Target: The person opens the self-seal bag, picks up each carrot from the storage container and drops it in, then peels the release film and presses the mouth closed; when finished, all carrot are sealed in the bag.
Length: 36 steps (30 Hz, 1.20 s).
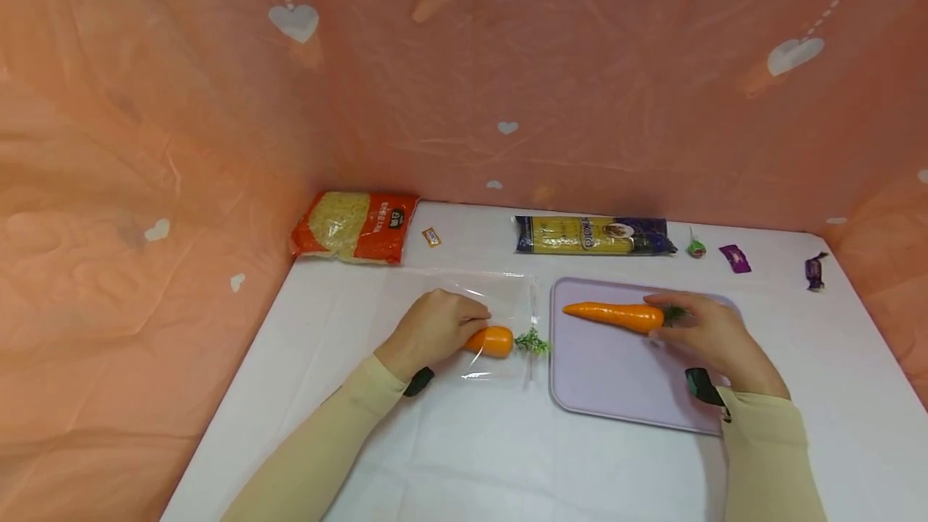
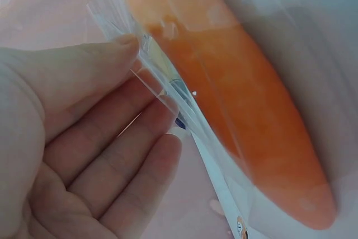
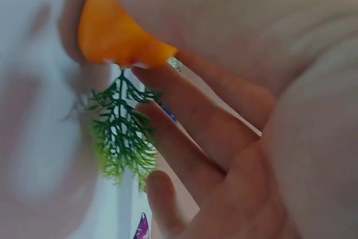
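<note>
A clear plastic bag [image 1: 507,296] lies on the white table with an orange carrot [image 1: 497,341] inside, its green leaf tuft [image 1: 532,341] at the bag's right end. My left hand [image 1: 433,327] pinches the bag's edge between thumb and fingers, alongside that carrot [image 2: 240,99]. Over the pale purple tray [image 1: 602,381], a second carrot [image 1: 616,316] points left. My right hand [image 1: 714,338] grips its thick end, with the thumb on one side and fingers on the other. In the right wrist view its green leaves [image 3: 123,132] hang beside the fingers.
Along the back are a red noodle bag [image 1: 384,228], an orange-wrapped candy [image 1: 431,237], a yellow and blue pasta packet [image 1: 580,234], a lollipop [image 1: 696,248] and two purple-wrapped candies, one flat [image 1: 735,258] and one twisted [image 1: 815,271]. Orange cloth [image 1: 580,103] walls the table's back and sides.
</note>
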### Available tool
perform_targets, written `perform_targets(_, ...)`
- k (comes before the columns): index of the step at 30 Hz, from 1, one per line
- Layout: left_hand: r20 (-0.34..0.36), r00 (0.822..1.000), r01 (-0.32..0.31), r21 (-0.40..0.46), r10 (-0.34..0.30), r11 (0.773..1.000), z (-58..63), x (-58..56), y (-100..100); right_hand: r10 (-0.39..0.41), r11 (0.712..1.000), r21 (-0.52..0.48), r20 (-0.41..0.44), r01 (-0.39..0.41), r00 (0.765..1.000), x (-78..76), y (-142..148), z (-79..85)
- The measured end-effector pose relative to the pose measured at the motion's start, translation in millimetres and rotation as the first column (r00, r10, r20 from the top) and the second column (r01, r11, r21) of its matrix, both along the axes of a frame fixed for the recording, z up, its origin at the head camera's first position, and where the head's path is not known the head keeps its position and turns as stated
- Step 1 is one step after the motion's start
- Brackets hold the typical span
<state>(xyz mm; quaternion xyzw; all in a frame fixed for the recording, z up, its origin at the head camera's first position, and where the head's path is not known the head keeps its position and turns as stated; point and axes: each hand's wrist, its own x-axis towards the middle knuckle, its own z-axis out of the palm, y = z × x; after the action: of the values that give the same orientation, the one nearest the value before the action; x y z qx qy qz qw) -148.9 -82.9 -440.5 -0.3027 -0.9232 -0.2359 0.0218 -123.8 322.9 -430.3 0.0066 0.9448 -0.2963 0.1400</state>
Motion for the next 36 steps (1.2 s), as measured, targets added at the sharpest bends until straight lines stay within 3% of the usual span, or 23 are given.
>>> perform_targets(9,-0.017,1.0,0.014,0.012,-0.014,1.0,1.7,-0.9,-1,0.038,0.998,0.042,-0.063,-0.035,0.997,-0.2,-7,1.2)
perform_targets(18,-0.006,1.0,-0.004,0.003,0.004,1.0,3.4,-1.0,0,0.04,0.999,0.005,-0.1,-0.039,0.994,1.0,-12,11.2)
perform_targets(23,-0.006,1.0,-0.006,-0.01,0.006,1.0,2.9,0.2,0,0.034,0.998,-0.05,-0.106,-0.04,0.994,0.8,-21,7.6)
perform_targets(31,-0.007,1.0,-0.008,-0.005,0.008,1.0,3.2,-0.1,0,0.056,0.993,-0.091,-0.185,-0.074,0.981,-2.5,-41,2.0)
perform_targets(36,-0.009,1.0,-0.003,-0.015,0.003,1.0,4.5,0.1,0,0.042,0.992,-0.11,-0.178,-0.063,0.983,-3.0,-53,-1.6)
